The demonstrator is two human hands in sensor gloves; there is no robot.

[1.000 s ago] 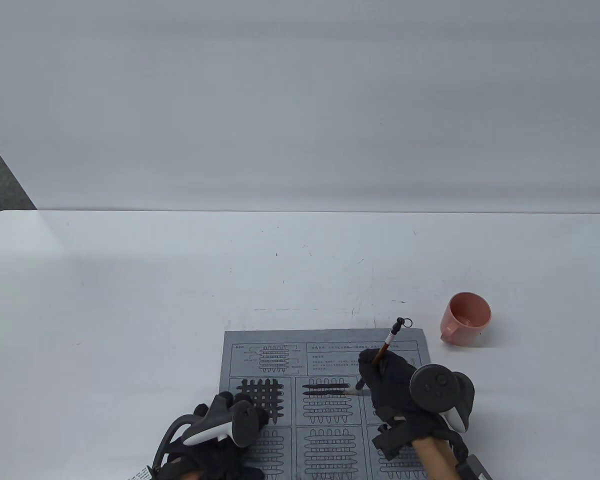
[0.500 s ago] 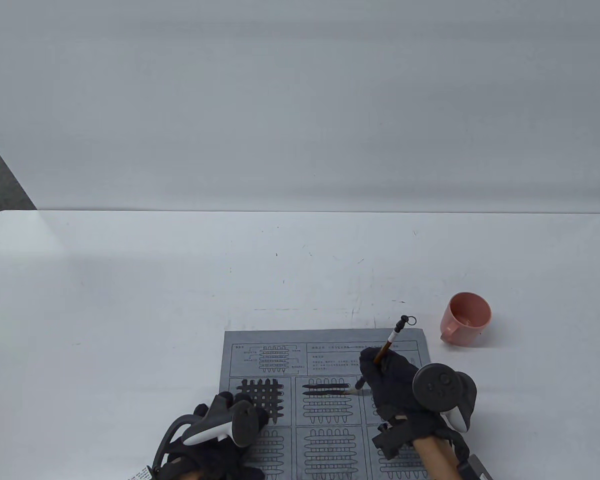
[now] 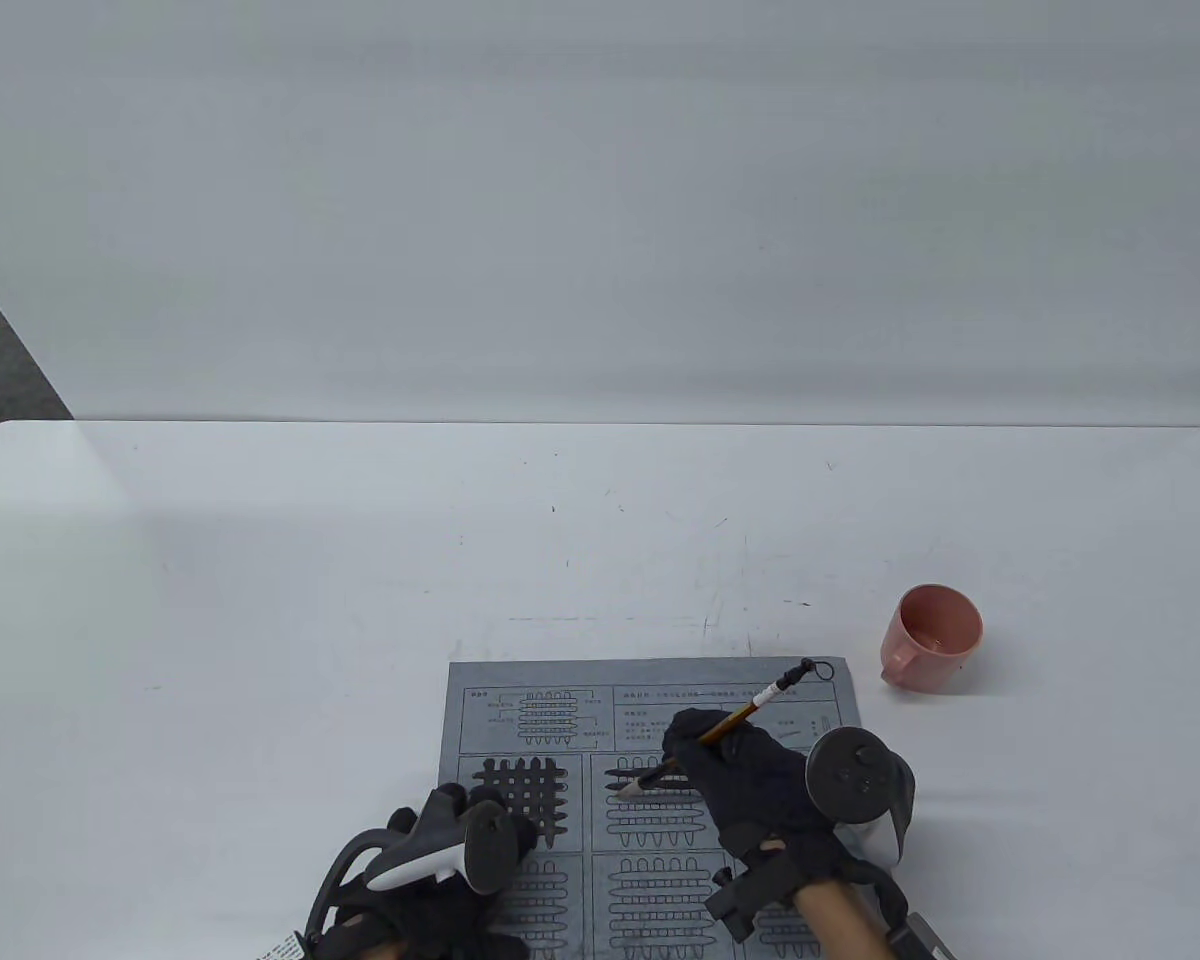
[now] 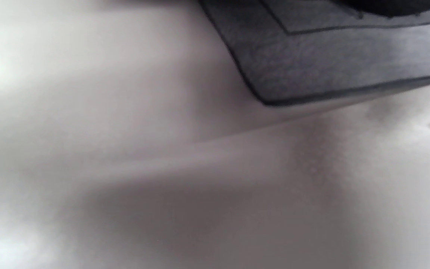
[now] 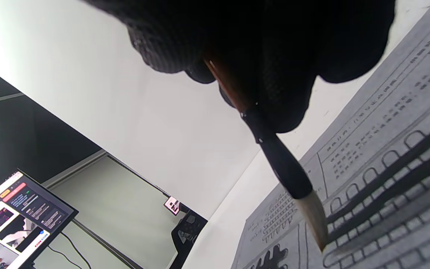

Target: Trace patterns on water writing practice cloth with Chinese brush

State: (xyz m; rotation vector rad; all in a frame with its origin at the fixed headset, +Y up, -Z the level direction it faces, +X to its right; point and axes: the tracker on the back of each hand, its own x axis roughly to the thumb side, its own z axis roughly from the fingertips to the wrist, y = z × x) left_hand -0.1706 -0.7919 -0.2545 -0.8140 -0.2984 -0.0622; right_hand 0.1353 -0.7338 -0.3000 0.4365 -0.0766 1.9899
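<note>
A grey water writing cloth (image 3: 650,700) printed with grid patterns lies at the table's front. Its top-left pattern (image 3: 523,790) is filled dark; the middle pattern (image 3: 655,790) has two dark strokes. My right hand (image 3: 750,775) grips a Chinese brush (image 3: 735,715), handle slanting up to the right. The pale tip (image 3: 628,788) sits at the left end of the middle pattern's strokes, and it shows in the right wrist view (image 5: 314,218) touching the cloth (image 5: 390,194). My left hand (image 3: 450,850) rests on the cloth's left part. The left wrist view shows a cloth corner (image 4: 312,63).
A pink mug (image 3: 932,637) stands on the white table (image 3: 360,560) just right of the cloth's far right corner. A white backdrop rises behind the table. The right wrist view shows a monitor (image 5: 17,216) beyond the table.
My right hand has moved left across the cloth, carrying the brush tip from the right end of the middle pattern's strokes to the left end. The handle now leans flatter. My left hand has not moved.
</note>
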